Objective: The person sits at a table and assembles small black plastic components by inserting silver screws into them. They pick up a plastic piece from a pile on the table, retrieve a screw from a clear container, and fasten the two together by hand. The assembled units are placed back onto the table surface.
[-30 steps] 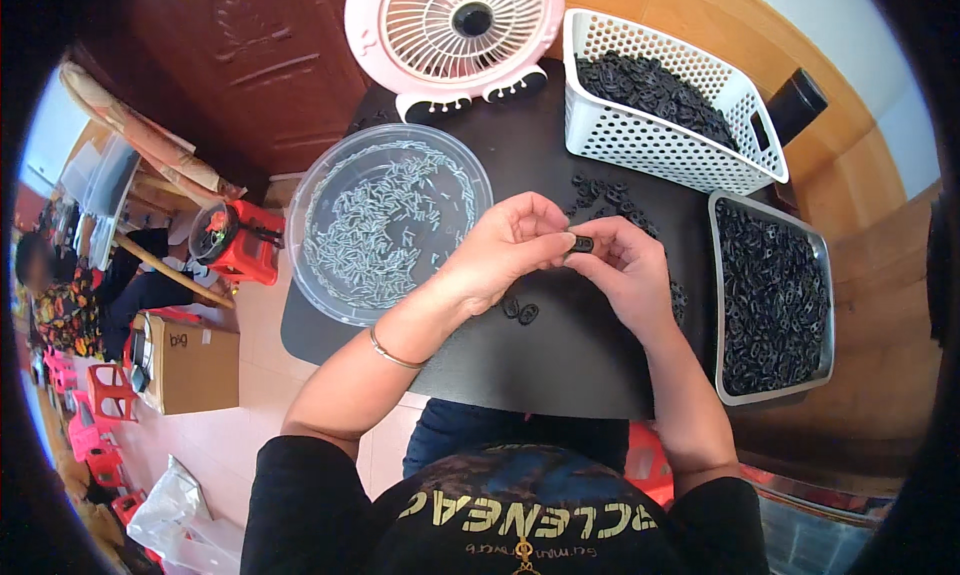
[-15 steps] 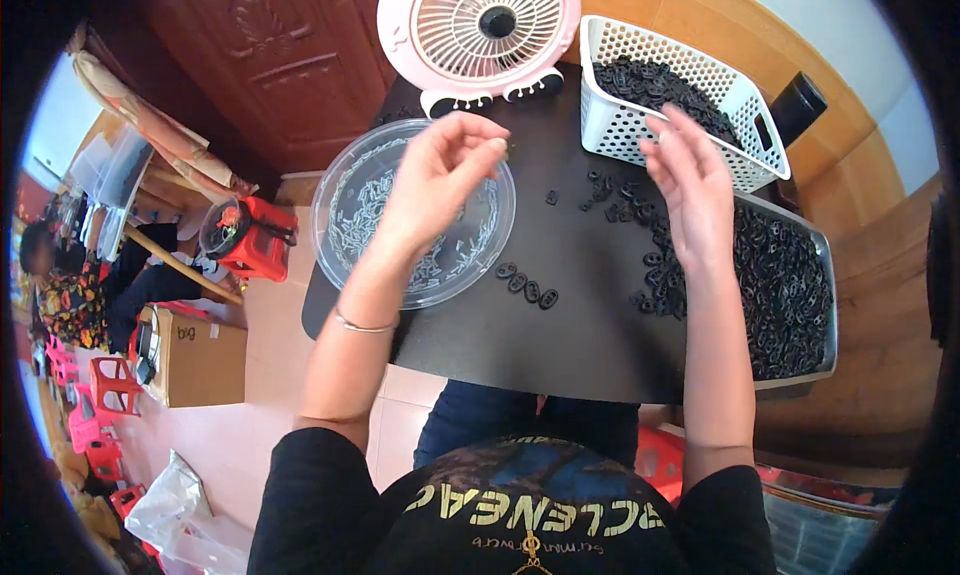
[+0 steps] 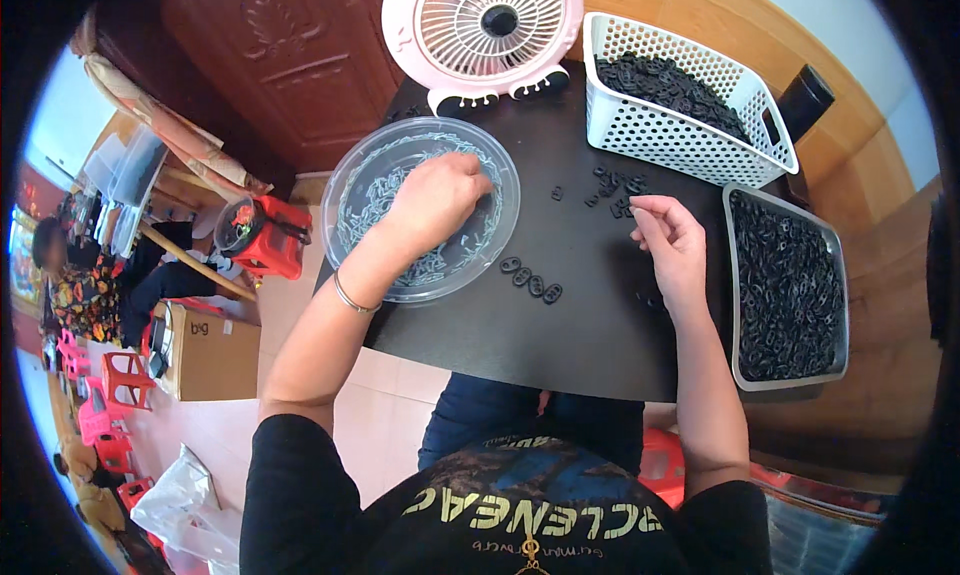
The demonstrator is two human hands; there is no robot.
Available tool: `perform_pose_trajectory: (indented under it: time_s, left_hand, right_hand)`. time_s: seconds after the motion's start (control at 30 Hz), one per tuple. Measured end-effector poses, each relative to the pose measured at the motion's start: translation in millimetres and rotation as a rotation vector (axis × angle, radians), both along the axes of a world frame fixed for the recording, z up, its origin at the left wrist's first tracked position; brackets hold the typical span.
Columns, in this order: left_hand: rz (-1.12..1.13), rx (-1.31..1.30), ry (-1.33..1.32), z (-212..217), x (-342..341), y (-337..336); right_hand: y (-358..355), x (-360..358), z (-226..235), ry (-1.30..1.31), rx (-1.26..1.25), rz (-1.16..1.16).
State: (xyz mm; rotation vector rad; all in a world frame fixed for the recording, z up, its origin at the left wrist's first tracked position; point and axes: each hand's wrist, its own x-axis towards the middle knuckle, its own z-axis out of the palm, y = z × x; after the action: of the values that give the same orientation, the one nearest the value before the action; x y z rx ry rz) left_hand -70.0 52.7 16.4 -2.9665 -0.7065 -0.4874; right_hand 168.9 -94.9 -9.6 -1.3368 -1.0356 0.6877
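Observation:
My left hand is down in a round clear plastic tub, fingers closed and pointing into many small clear slivers. Whatever is between its fingertips is hidden. My right hand hovers over the table beside a loose cluster of small black oval pieces, thumb and forefinger pinched together. I cannot make out what that pinch holds. Between the hands, several black pieces with holes lie in a short slanting row, and one small black piece lies apart from them.
A pink fan stands behind the tub. At the back right is a white perforated basket of black pieces. A grey-rimmed tray full of them lies right of my right forearm. A dark cylinder stands behind the basket.
My left hand has gone from above the tub's far rim down into the slivers. My right hand has come nearer to me from beside the basket, and its spread fingers have closed into a pinch.

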Motion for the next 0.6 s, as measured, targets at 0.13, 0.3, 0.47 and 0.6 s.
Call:
perform_pose_trajectory:
  time_s: [0.13, 0.3, 0.47, 0.6]
  left_hand:
    - [-0.002, -0.021, 0.007, -4, 3, 1]
    - [-0.022, -0.024, 0.054, -5, 5, 9]
    - [0.010, -0.016, 0.058, -3, 8, 16]
    - [-0.008, -0.266, -0.138, 8, 12, 6]
  right_hand:
    - [1, -1, 0, 0.013, -0.009, 0.006]
    - [6, -11, 7, -0.270, -0.051, 0.032]
    - [26, -26, 17, -0.679, -0.043, 0.098]
    - [54, -29, 0, -1.018, 0.195, 0.046]
